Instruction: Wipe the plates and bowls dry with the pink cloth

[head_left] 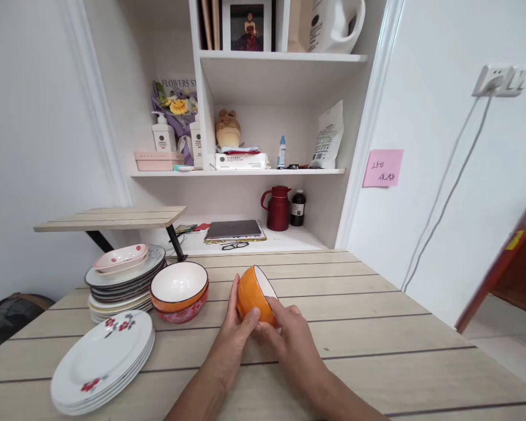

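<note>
An orange bowl (253, 292) with a white inside and a dark rim is tilted on its side between both hands, its opening toward the upper right. My left hand (236, 318) cups its outer left side, thumb near the bottom. With fingers at the lower rim and inside edge, my right hand (289, 327) grips the other side. To the left stands a nested pair: an orange bowl with white inside (179, 282) on top of a pink-red patterned bowl (184, 314).
White flower-patterned plates (100, 356) are stacked at front left. Behind them, a taller plate stack (125, 275) carries small pink-rimmed dishes (121, 257) beside a raised wooden shelf (114, 217). At the back are a laptop (233, 229), glasses (235, 246), a red jug (279, 209) and a dark bottle (297, 208).
</note>
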`<state>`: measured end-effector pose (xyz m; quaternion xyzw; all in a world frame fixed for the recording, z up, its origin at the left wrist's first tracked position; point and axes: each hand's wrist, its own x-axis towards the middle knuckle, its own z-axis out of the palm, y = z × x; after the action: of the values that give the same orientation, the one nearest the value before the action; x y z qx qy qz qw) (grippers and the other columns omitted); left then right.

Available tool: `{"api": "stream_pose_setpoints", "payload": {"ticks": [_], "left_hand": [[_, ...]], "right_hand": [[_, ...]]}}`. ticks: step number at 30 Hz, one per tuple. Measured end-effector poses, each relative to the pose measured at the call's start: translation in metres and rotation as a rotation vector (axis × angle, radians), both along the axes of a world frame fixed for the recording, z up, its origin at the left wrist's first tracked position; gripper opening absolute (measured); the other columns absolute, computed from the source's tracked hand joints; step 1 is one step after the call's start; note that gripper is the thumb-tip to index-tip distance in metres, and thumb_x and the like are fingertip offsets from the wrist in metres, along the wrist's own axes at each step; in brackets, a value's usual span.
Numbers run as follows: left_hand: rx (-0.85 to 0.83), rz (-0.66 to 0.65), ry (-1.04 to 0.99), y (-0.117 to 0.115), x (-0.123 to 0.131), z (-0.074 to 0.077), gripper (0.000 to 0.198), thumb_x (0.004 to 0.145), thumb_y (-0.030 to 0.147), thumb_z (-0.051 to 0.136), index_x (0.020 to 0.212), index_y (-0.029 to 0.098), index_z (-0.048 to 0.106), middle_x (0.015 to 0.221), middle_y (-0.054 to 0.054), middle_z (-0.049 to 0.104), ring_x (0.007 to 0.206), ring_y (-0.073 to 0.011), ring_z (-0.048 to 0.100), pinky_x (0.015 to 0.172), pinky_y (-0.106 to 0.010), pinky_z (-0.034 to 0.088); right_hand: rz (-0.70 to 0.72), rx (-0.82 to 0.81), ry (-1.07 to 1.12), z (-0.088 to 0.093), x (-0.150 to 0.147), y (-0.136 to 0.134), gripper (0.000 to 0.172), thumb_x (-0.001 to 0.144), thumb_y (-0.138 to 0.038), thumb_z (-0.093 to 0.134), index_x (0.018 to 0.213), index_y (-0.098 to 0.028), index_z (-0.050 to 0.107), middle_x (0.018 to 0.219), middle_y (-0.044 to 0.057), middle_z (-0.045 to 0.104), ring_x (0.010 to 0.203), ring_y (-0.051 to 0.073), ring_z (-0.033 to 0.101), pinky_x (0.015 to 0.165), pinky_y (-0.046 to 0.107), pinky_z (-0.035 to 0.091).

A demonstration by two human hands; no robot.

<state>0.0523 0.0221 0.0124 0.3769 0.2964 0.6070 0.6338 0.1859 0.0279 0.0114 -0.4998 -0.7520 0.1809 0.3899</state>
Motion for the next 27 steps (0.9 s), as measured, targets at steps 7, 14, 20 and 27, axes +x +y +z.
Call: {"api": "stream_pose_setpoints", "payload": {"ticks": [7,14,20,27], "left_hand": [[-0.046,-0.009,-0.145,-0.004,0.01,-0.001,0.08,0.089,0.048,0.061,0.153,0.041,0.014,0.15,-0.004,0.048,0.136,-0.0226,0.045,0.114,-0.038,0.032],[-0.132,-0.038,-0.171,-0.003,0.001,-0.007,0.053,0.087,0.037,0.067,0.136,0.023,0.051,0.121,-0.01,0.069,0.118,-0.0251,0.061,0.101,-0.037,0.045],[-0.249,0.026,-0.298,0.007,-0.007,-0.004,0.033,0.088,0.035,0.063,0.108,0.01,0.069,0.106,-0.014,0.074,0.095,-0.0236,0.069,0.089,-0.035,0.053],[-0.245,0.004,-0.283,0.009,-0.01,-0.003,0.04,0.087,0.034,0.063,0.12,0.012,0.066,0.11,-0.012,0.074,0.105,-0.0273,0.066,0.092,-0.04,0.053]], "right_hand": [[0.076,0.178,-0.141,-0.001,-0.006,0.0,0.019,0.089,-0.009,0.054,0.097,-0.025,0.058,0.084,-0.002,0.072,0.073,0.018,0.059,0.073,0.031,0.033],[0.196,0.352,-0.285,-0.007,-0.01,0.003,0.024,0.087,-0.02,0.067,0.109,-0.029,0.061,0.108,0.0,0.074,0.098,0.022,0.062,0.089,0.038,0.032],[0.296,0.471,-0.439,-0.001,0.013,0.021,0.017,0.097,-0.03,0.056,0.109,-0.038,0.064,0.121,-0.008,0.071,0.124,0.024,0.053,0.114,0.053,0.012],[0.201,0.459,-0.557,0.01,0.024,0.019,0.028,0.094,-0.008,0.051,0.096,-0.031,0.067,0.125,-0.005,0.069,0.134,0.028,0.045,0.112,0.06,0.01]]}}
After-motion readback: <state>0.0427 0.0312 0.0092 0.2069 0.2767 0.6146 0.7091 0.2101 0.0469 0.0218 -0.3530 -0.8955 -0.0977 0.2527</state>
